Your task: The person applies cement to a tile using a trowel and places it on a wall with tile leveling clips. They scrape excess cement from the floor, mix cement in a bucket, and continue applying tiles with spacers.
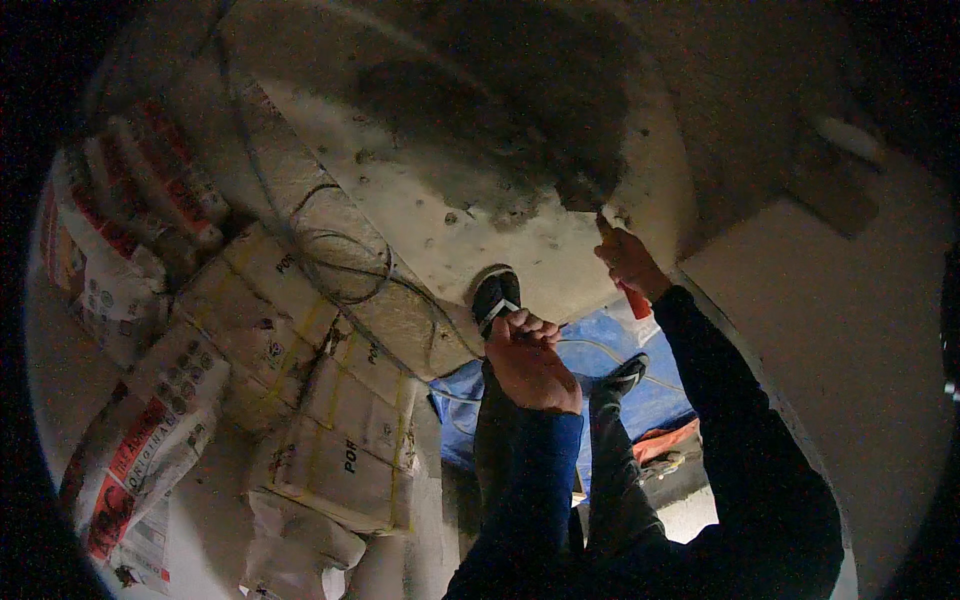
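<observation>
My right hand (pixel 632 264) is wrapped round the red handle of a trowel (pixel 637 303). Its greyish blade reaches the edge of a dark wet mortar patch (pixel 500 110) spread over the pale, pitted floor (pixel 400 190). Lower and to the left, my left hand (pixel 532 362) hangs in front of my body, fingers curled in, with no object visible in it. Just beyond it shows a dark shoe with a white stripe (pixel 495 298) on the pale floor. My other shoe (pixel 626 374) rests on a blue sheet (pixel 595 345).
Strapped cartons (pixel 340 440) and white-and-red sacks (pixel 150 440) are stacked along the left. A dark cable (pixel 345 240) loops across the floor beside them. On the right stands a pale wall or panel (pixel 820 330). Orange cloth (pixel 665 440) lies by the blue sheet.
</observation>
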Available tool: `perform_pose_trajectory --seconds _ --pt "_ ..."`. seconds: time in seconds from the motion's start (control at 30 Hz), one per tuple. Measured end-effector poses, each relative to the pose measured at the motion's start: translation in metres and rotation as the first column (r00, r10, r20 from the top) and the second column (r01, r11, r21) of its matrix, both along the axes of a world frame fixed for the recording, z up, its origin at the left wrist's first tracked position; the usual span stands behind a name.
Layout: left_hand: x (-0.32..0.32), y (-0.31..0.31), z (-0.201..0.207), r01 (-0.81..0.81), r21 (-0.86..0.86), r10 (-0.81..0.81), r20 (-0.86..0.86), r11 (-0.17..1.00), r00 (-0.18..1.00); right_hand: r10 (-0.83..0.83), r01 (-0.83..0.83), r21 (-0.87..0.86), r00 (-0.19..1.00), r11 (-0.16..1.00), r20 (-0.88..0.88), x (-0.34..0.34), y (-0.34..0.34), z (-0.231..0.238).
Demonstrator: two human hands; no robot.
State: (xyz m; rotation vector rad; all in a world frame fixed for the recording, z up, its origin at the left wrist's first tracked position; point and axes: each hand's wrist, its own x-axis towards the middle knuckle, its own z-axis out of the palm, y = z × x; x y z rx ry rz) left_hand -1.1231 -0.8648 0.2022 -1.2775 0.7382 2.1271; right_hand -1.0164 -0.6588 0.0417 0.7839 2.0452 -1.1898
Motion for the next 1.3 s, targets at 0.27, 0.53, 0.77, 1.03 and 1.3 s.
perform_pose_trajectory --seconds 0.27,0.53,0.77,1.03,1.3 --pt "-0.025 -0.014 -0.002 0.066 -0.382 -0.032 0.094 0.922 0.995 -0.727 0.463 -0.744 0.685 0.481 -0.044 -0.238 -0.086 -0.080" --pt "-0.006 0.009 -0.003 -0.024 -0.374 0.055 0.072 0.927 0.996 -0.554 0.389 -0.845 0.821 0.367 0.137 -0.214 -0.006 0.094" --pt "0.004 0.007 0.002 -0.092 -0.269 0.088 -0.027 0.959 0.996 -0.552 0.361 -0.772 0.834 0.523 0.016 -0.137 0.008 0.163" --pt "0.029 0.016 0.019 -0.043 -0.235 0.058 0.060 0.971 0.997 0.116 0.132 0.410 0.843 0.902 -0.525 -0.145 -0.008 0.036" --pt "0.015 0.005 0.015 -0.059 -0.195 0.068 0.041 0.979 0.997 0.399 0.138 0.706 0.742 0.695 -0.538 -0.174 0.028 0.057"
